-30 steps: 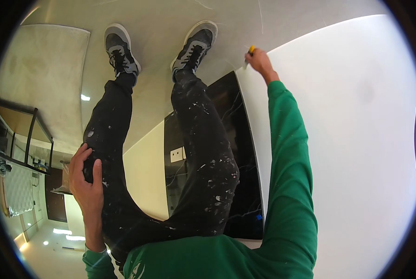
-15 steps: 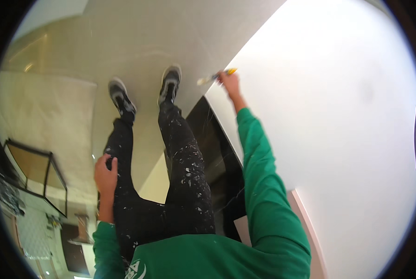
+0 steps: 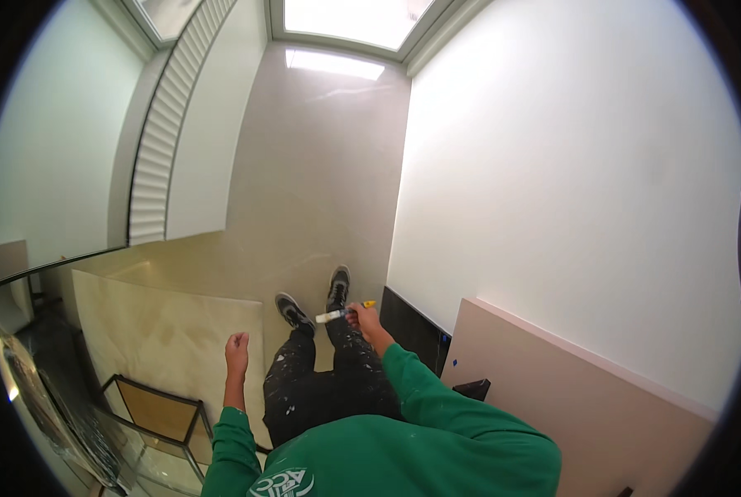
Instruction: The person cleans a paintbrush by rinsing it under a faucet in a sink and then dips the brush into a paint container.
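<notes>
My right hand (image 3: 362, 317) is closed round a paintbrush (image 3: 333, 316) in front of my legs. The brush lies nearly level, its pale bristles pointing left and the yellow end of its handle sticking out to the right. On the left, my left hand (image 3: 237, 348) hangs in the air above a pale smooth sheet or slab (image 3: 213, 319), fingers drawn together. I see nothing in it. My dark trousers (image 3: 304, 377) are spattered with white paint, and my dark shoes (image 3: 338, 286) stand on the grey floor (image 3: 321, 166).
A white wall (image 3: 553, 166) runs along the right. Against it lean a pinkish board (image 3: 553, 373) and a black panel (image 3: 416, 327). At the lower left stands a dark-framed glass-and-wood piece (image 3: 159, 410). A ribbed white panel (image 3: 157, 149) lines the left; a window (image 3: 354, 21) is ahead.
My view has tilted up, bringing the window and far floor in. My right hand has drawn back from the wall's foot with the brush. My left hand has lifted off my thigh.
</notes>
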Motion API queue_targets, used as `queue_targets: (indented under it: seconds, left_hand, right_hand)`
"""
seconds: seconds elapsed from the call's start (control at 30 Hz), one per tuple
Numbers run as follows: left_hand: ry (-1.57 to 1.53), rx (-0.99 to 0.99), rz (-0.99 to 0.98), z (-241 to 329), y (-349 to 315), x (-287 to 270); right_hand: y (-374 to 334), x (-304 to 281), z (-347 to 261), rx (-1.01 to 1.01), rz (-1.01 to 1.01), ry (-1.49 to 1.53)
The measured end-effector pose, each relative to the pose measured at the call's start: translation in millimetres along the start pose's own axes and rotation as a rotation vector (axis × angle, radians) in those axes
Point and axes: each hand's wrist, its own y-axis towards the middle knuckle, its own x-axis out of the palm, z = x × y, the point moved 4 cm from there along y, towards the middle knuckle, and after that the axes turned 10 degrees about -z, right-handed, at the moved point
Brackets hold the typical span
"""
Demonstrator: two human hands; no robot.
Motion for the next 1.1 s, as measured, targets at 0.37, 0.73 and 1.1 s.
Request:
queue_targets:
  seconds: [0.37,0.73,1.1]
  left_hand:
    - [0.215,-0.173,-0.163,-46.5,33.9,-88.2]
    - [0.637,0.191,-0.326,67.6,115.7,-107.7]
    - [1.322,0.687,-0.81,116.2,-20.4,96.3]
  right_hand:
    - [-128.6,-40.2,-51.3,-0.363,0.235,-0.161]
    - [-272.0,9.1,221.1,-0.346,0.698,-0.269]
    - [-355.4,167.2,635.8,0.045,1.192,0.582]
